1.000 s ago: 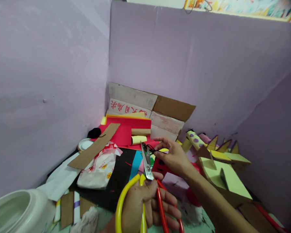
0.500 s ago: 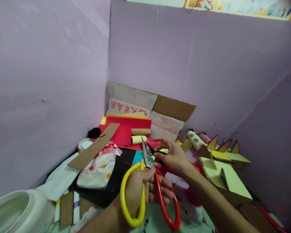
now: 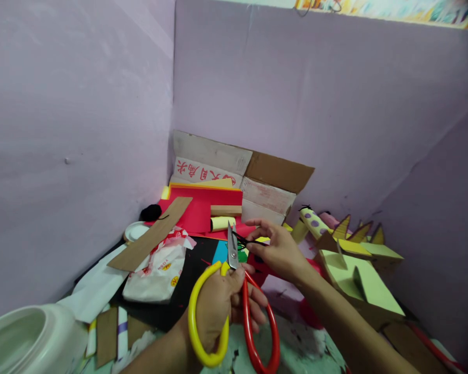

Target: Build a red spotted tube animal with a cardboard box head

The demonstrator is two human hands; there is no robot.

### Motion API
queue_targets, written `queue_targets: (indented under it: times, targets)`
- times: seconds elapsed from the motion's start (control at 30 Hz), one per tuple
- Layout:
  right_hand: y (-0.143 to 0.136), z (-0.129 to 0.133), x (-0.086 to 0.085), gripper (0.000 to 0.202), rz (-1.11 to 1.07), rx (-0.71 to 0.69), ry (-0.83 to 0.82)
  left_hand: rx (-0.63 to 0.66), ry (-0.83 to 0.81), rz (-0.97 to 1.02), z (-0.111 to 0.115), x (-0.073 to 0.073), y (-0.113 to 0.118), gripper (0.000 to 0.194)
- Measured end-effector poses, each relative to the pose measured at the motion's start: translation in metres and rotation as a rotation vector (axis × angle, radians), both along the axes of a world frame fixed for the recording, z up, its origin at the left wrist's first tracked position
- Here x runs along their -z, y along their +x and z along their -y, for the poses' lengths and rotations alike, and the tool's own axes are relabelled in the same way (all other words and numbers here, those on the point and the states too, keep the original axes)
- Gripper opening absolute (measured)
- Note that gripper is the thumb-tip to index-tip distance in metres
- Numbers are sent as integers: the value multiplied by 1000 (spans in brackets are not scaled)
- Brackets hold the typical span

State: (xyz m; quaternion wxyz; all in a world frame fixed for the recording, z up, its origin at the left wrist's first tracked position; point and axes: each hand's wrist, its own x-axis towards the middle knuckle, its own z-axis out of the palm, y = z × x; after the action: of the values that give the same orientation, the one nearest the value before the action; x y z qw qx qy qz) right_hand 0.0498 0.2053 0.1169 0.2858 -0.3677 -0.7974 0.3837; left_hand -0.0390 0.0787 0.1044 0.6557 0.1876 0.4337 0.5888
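Note:
My left hand [image 3: 218, 306] is wrapped through the scissors [image 3: 233, 254], which have one yellow and one red handle. Their blades point away from me and are nearly closed. My right hand [image 3: 278, 246] pinches a small bunch of black yarn [image 3: 242, 241] between thumb and fingers, and the loose ends reach the blades. Whether the blades cut into the strands I cannot tell. A black yarn ball [image 3: 151, 212] lies by the left wall. Beyond the blades is a pale yellow roll [image 3: 223, 224] on red paper [image 3: 195, 215].
A long cardboard strip [image 3: 152, 234] lies across a white plastic bag [image 3: 156, 275] at left. A white pot [image 3: 54, 332] stands at the front left. To the right are yellow-topped cardboard shapes [image 3: 378, 285] and a purple-spotted tube [image 3: 314, 221]. A flattened box [image 3: 281, 171] leans against the wall.
The scissor blades have closed together, and the handles have shifted slightly left. My right hand stays nearly still, with the yarn strands now showing beside the blades.

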Motion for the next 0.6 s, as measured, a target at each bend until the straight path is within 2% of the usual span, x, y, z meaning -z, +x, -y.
queue_targets:
  times: [0.13,0.3,0.4,0.6]
  targets:
    - [0,1,-2,43,12,10,3,11,10,14,2,1,1,26]
    - [0,1,-2,44,20,13,15,22,43,-8,3,7,2,45]
    - [0,1,-2,44,31,11,20,22,60,-30,2,10,3,50]
    - [0,3,-4,44,-2,-20,13,20,7,-60,5,3,0,36]
